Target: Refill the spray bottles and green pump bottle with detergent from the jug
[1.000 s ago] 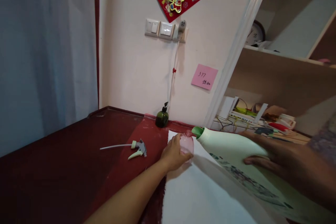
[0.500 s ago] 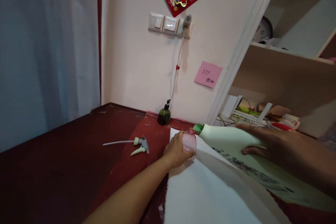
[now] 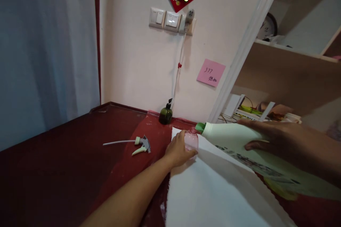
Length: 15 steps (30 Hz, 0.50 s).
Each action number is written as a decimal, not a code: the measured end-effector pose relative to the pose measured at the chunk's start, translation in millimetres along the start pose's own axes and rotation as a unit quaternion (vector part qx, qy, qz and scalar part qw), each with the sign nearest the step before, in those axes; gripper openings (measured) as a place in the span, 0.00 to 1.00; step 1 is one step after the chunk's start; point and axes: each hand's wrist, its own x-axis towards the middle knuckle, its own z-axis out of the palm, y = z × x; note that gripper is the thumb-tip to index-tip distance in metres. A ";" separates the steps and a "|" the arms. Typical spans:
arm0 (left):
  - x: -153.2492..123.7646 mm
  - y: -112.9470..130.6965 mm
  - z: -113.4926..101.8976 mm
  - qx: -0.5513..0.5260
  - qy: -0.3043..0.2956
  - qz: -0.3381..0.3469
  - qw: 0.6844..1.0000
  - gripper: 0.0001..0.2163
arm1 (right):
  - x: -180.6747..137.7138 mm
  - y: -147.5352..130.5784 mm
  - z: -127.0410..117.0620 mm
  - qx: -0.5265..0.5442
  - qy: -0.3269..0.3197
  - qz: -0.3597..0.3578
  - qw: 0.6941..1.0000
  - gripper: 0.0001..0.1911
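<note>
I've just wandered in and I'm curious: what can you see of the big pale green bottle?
The pale green bottle is large and smooth, seemingly plastic, with a darker green lip at its mouth and dark printing along its side. The right hand grips it, tipped well over, its mouth beside the neck of the small pink bottle. I cannot tell whether they touch or what is inside.

Pink bottle [image 3: 191, 140] of smooth, glossy plastic

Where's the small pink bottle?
Head view, just right of centre: the pink bottle is in the left hand, just left of the green spout.
</note>
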 end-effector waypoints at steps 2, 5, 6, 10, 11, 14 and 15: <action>0.0 -0.3 0.0 0.001 0.000 0.002 1.000 0.40 | 0.5 0.7 -1.0 -0.008 0.003 -0.008 1.000 0.29; 0.9 -1.5 0.8 0.001 0.001 0.004 1.000 0.40 | 1.0 1.5 -2.4 -0.012 0.005 -0.009 1.000 0.30; 1.2 -1.8 1.1 0.002 0.002 0.004 1.000 0.40 | 1.2 1.4 -2.9 -0.011 0.007 -0.007 1.000 0.30; 1.6 -1.5 1.3 0.002 0.002 0.004 1.000 0.40 | 3.6 -1.1 -6.4 0.012 0.006 0.001 1.000 0.29; 1.4 -1.1 1.0 0.001 0.001 0.004 1.000 0.40 | 4.4 -2.3 -7.8 0.022 0.004 -0.002 1.000 0.29; 0.5 -0.1 -0.1 0.003 -0.002 0.004 1.000 0.41 | 6.9 -6.6 -13.2 0.039 0.004 -0.012 0.999 0.29; 0.3 0.0 -0.3 0.003 -0.003 0.004 1.000 0.41 | 7.7 -8.1 -15.1 0.041 0.003 -0.011 0.999 0.29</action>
